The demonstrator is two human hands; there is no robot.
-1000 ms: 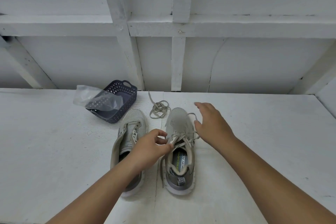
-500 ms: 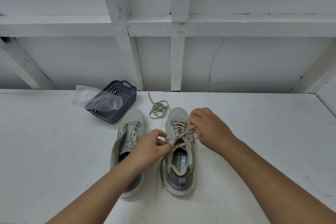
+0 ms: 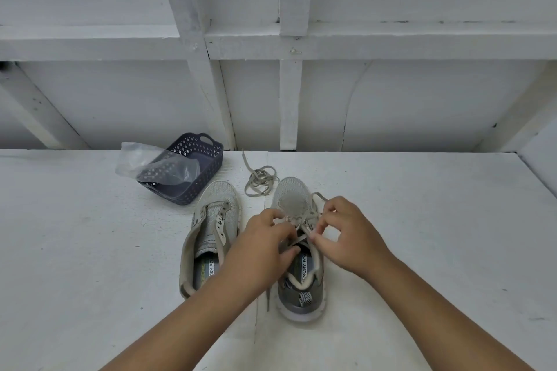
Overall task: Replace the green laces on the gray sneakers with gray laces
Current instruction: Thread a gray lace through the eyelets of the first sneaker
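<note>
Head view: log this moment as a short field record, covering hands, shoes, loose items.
left hand: pinches lace over right shoe
right hand: pinches lace at the eyelets
right shoe: partly laced, toe pointing away
left shoe: no lace, beside right shoe
loose lace: bundled on table beyond the toes
basket: dark, tilted, far left of shoes
plastic bag: clear, lying over basket
table: white
</note>
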